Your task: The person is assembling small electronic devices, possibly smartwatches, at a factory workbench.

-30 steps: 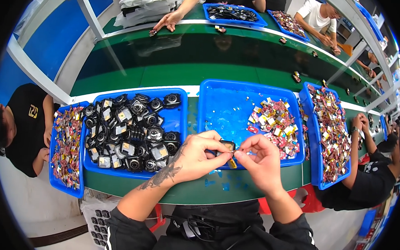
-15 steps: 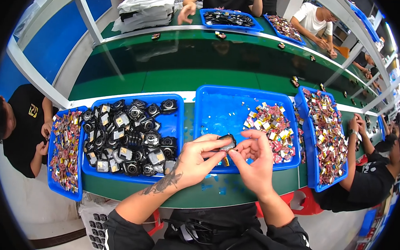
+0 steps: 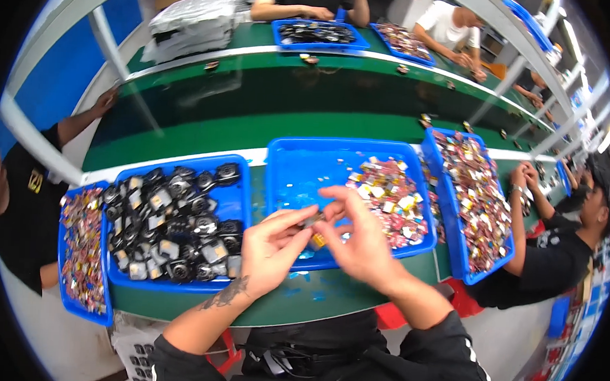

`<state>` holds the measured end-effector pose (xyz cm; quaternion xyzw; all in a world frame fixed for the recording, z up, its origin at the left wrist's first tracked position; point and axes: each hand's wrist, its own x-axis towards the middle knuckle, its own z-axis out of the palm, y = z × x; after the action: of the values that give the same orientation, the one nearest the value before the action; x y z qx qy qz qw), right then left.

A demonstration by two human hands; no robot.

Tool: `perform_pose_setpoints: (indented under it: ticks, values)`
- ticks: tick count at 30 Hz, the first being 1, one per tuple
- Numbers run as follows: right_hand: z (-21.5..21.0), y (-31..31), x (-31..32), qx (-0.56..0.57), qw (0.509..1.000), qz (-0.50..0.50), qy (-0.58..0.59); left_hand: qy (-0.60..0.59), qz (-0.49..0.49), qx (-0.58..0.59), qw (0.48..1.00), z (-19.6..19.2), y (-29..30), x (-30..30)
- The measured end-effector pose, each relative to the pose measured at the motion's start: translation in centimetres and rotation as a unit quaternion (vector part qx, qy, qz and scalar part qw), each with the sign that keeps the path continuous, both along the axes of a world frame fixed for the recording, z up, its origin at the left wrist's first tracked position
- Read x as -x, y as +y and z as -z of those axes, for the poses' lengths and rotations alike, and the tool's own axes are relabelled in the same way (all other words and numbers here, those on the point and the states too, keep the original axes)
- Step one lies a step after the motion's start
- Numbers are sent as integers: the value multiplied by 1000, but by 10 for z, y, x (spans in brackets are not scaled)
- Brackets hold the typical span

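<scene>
Above the front of the middle blue tray [image 3: 280, 143], my left hand [image 3: 270, 247] pinches a small dark watch case [image 3: 313, 221] between thumb and fingers. A small yellow piece [image 3: 318, 241] hangs at the case's lower side. My right hand [image 3: 360, 244] meets it from the other side, fingers curled and thumb against the piece; motion blurs the fine detail. Behind and beside my right hand, a heap of small pink, white and yellow electronic parts [image 3: 393, 201] fills the tray's right half. Tiny scraps lie on its blue floor to the left.
Black watch cases [image 3: 160, 225] fill the blue tray at left. Narrower blue trays of small parts stand at far left [image 3: 84, 249] and right [image 3: 471, 204]. Beyond a white rail runs a green conveyor belt [image 3: 253, 120] with scattered pieces. Co-workers sit around; metal posts rise nearby.
The whole view has shifted, with trays now further left. My hands have tilted the watch case, its face no longer showing. At left a co-worker's arm now reaches toward the belt.
</scene>
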<state>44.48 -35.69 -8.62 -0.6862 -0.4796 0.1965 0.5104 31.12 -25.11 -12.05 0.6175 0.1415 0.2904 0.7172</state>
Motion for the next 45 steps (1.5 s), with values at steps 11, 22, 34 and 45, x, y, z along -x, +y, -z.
perform_pose_setpoints:
  ticks: [11, 22, 34, 45]
  values:
    - [37, 172, -201, 227, 952, 136, -157, 452, -163, -566, 670, -21, 90, 25]
    - [57, 168, -222, 245, 939, 177, -166, 360, -121, -660, 648, -10, 113, 4]
    - [-41, 44, -247, 296, 899, 34, -320, 26, 9, 117, 993, -42, 70, -1]
    - [30, 19, -205, 404, 799, 174, -409, 16, 17, 255, 967, -13, 55, 8]
